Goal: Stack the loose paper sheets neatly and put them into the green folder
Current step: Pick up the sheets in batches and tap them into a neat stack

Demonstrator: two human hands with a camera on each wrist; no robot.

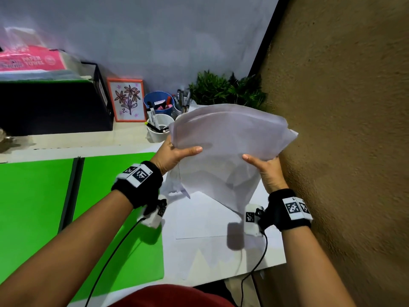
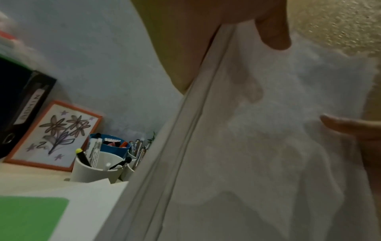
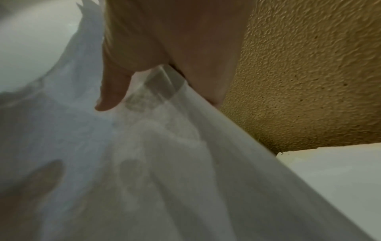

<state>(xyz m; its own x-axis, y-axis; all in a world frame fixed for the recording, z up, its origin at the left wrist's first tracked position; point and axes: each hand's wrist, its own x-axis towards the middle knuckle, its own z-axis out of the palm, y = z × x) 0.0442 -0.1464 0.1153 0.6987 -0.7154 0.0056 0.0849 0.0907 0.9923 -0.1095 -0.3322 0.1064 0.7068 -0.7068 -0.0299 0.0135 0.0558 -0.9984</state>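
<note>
Both hands hold a bundle of white paper sheets (image 1: 225,147) up off the desk, tilted, its edges uneven. My left hand (image 1: 177,154) grips the bundle's left edge, thumb on the front. My right hand (image 1: 265,169) grips its right edge, thumb on the front. In the left wrist view the sheets (image 2: 257,163) fill the right side under my thumb (image 2: 274,32). The right wrist view shows the paper (image 3: 144,163) pinched under my thumb (image 3: 111,94). The green folder (image 1: 39,207) lies open and flat on the desk at the left. More loose sheets (image 1: 203,220) lie on the desk beneath the bundle.
A textured brown wall (image 1: 343,129) stands close on the right. At the back are a white cup of pens (image 1: 159,129), a blue cup (image 1: 159,104), a framed flower drawing (image 1: 127,99), a plant (image 1: 223,89) and a black box file (image 1: 51,105).
</note>
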